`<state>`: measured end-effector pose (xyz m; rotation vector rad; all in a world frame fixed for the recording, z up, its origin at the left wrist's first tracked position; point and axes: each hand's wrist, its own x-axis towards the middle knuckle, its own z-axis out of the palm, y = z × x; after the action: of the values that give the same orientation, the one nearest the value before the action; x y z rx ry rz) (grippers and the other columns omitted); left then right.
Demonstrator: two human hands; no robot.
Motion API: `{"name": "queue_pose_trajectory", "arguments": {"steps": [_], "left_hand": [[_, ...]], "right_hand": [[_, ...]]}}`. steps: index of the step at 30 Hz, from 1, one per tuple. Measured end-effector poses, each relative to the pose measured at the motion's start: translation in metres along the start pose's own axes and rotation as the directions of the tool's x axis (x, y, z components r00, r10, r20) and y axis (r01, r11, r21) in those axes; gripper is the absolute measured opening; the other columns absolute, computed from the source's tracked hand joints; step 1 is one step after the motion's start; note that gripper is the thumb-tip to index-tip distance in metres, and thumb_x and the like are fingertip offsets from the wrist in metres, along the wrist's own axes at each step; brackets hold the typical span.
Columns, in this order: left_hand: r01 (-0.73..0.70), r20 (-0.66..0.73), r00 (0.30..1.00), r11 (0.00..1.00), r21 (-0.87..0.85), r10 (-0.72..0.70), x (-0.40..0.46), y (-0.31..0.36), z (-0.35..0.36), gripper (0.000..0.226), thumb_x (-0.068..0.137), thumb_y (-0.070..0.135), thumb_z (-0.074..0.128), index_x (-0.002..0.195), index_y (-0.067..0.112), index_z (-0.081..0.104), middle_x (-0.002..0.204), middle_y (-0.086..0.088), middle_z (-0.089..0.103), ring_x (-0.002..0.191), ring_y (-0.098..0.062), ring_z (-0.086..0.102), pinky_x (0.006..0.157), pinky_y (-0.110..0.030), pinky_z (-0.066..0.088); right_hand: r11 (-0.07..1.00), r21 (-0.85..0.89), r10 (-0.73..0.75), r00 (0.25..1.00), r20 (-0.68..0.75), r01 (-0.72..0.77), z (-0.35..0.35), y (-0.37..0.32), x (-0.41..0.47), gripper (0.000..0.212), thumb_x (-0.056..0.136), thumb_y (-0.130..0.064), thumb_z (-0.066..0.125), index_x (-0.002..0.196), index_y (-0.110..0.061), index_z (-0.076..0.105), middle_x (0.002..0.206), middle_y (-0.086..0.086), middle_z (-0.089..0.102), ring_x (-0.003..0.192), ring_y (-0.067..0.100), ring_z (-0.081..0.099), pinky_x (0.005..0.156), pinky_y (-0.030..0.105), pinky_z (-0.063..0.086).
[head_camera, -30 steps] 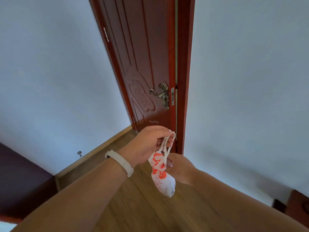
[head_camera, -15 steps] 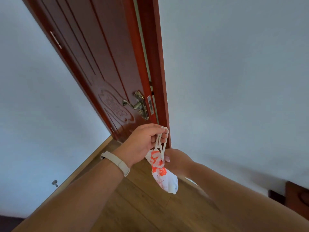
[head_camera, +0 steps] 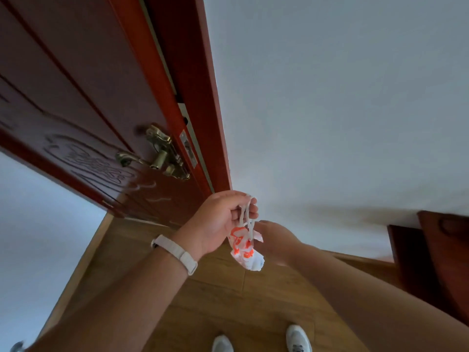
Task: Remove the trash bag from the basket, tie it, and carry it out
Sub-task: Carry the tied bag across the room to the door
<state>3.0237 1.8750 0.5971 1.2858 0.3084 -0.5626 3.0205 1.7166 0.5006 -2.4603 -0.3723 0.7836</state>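
Observation:
A small white trash bag [head_camera: 245, 252] with orange print hangs by its twisted handles from my left hand [head_camera: 218, 222], which is closed around the handles at chest height. A pale band sits on that wrist. My right hand [head_camera: 275, 237] is just behind and right of the bag, touching its side; whether it grips the bag I cannot tell. Both hands are close in front of the red-brown wooden door [head_camera: 96, 102]. The basket is out of sight.
The door's brass lever handle [head_camera: 157, 154] is up and left of my hands, the red door frame [head_camera: 193, 97] beside it. A white wall fills the right. Dark wooden furniture [head_camera: 431, 255] stands at the right edge. My shoes [head_camera: 298, 339] rest on the wood floor.
I have come closer to the door, so the door and its handle look larger and tilted. The bag stays hanging from my left hand. My shoes have come into view.

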Motion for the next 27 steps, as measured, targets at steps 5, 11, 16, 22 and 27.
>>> {"name": "queue_pose_trajectory", "arguments": {"steps": [5,11,16,22,27], "left_hand": [[0.093,0.047,0.995,0.996,-0.004,-0.093,0.054,-0.042,-0.028,0.030,0.094,0.016,0.052,0.106,-0.008,0.064,0.088,-0.015,0.066,0.088,-0.026,0.066,0.085,-0.038,0.049],[0.177,-0.003,0.984,0.979,0.103,-0.178,0.129,-0.130,-0.061,0.034,0.095,0.023,0.051,0.101,-0.006,0.069,0.098,-0.017,0.070,0.100,-0.027,0.069,0.097,-0.041,0.048],[0.360,-0.118,0.933,0.898,0.252,-0.341,0.202,-0.199,-0.088,0.033,0.083,0.033,0.063,0.102,0.008,0.073,0.118,-0.012,0.068,0.109,-0.025,0.065,0.092,-0.038,0.054],[0.494,-0.295,0.865,0.789,0.366,-0.405,0.272,-0.277,-0.094,0.036,0.093,0.029,0.057,0.115,0.000,0.062,0.106,-0.006,0.061,0.076,-0.008,0.058,0.048,-0.011,0.045],[0.573,-0.431,0.797,0.757,0.314,-0.424,0.311,-0.333,-0.113,0.019,0.093,0.011,0.053,0.107,0.000,0.060,0.107,-0.017,0.065,0.094,-0.026,0.062,0.063,-0.023,0.044]], "right_hand": [[0.996,0.025,0.082,0.997,0.003,-0.082,0.030,0.032,0.035,0.038,0.091,-0.041,0.050,0.128,-0.037,0.053,0.124,-0.010,0.063,0.105,0.017,0.062,0.082,0.030,0.050],[0.992,-0.064,0.113,0.993,0.018,-0.111,0.063,0.081,0.069,0.045,0.095,-0.036,0.049,0.140,-0.031,0.045,0.137,-0.005,0.055,0.115,0.020,0.058,0.091,0.034,0.050],[0.987,-0.104,0.128,0.992,0.018,-0.125,0.090,0.115,0.079,0.052,0.093,-0.045,0.049,0.143,-0.036,0.038,0.146,-0.012,0.043,0.128,0.016,0.047,0.096,0.032,0.044],[0.979,-0.175,0.100,0.995,-0.016,-0.101,0.121,0.157,0.096,0.054,0.093,-0.046,0.049,0.143,-0.033,0.038,0.148,-0.012,0.040,0.133,0.013,0.039,0.101,0.033,0.040],[0.984,-0.131,0.114,0.993,-0.037,-0.118,0.142,0.186,0.107,0.050,0.093,-0.044,0.050,0.141,-0.033,0.041,0.144,-0.013,0.042,0.131,0.012,0.041,0.097,0.032,0.043]]}}
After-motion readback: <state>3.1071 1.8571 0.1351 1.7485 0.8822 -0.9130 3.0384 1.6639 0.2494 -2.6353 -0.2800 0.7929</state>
